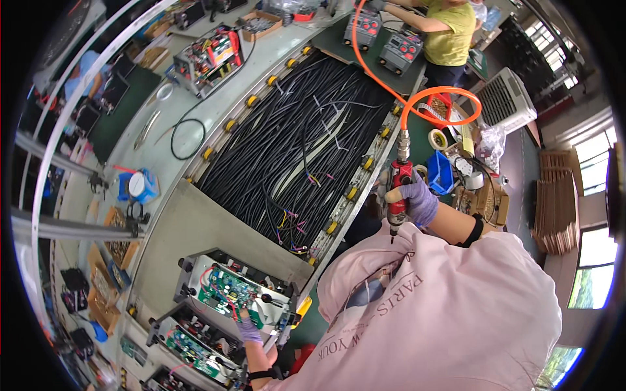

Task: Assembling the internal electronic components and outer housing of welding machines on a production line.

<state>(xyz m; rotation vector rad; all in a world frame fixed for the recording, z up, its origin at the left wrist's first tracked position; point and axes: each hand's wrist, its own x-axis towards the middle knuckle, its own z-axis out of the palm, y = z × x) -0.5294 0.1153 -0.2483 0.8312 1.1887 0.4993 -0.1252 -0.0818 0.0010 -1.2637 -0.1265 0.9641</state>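
My right hand (417,201), in a purple glove, is closed around a red air screwdriver (399,179). Its bit points down in front of my chest, and an orange air hose (356,40) runs up from its metal coupling. My left hand (248,328), also gloved, reaches to the near edge of an open metal unit (208,287). Its fingertips are at the green circuit board (228,287) and some red wires; how they are bent is too small to make out. A second open unit with a green board (189,348) stands beside it, nearer to me.
Black cables (293,143) fill the middle of a roller line with yellow wheels (230,125). A co-worker in a yellow shirt (454,32) stands at the far end by grey units (400,52). A blue bin (441,173) and tape roll (437,139) lie on the right.
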